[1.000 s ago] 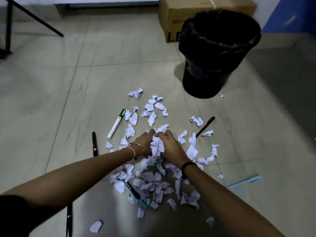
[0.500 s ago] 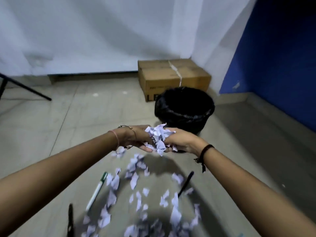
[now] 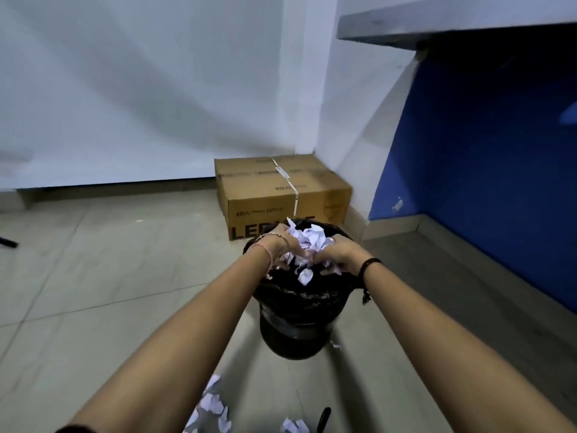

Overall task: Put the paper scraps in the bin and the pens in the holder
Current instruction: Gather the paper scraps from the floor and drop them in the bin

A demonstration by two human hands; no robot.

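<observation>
From the head view we see both arms stretched forward over the black bin [image 3: 296, 320], which stands on the tiled floor [image 3: 93, 276] and is lined with a black bag. The left hand [image 3: 279, 245] and the right hand [image 3: 338, 254] are cupped together above the bin's open mouth, fingers curled inward around a bunch of white paper scraps [image 3: 307, 242] pressed between them. We cannot tell exactly how tight each finger sits, but both hands are closed around the bundle rather than spread. One loose scrap [image 3: 305, 276] shows just below the hands, inside the rim, and we cannot tell whether it touches them.

The left wrist wears thin bracelets [image 3: 265, 245]; the right wrist has a dark band [image 3: 368, 265] with a hanging end.

More paper scraps on the floor [image 3: 212, 407] lie at the bottom edge, under the left forearm, well apart from the bin. A small scrap [image 3: 335, 345] lies by the bin's base on the right. A dark pen [image 3: 323, 415] shows partly at the bottom edge, near another crumpled piece [image 3: 295, 425].

Behind the bin, a taped cardboard box [image 3: 281, 195] sits against the white wall [image 3: 156, 89], with a blue wall [image 3: 484, 167] to the right.
</observation>
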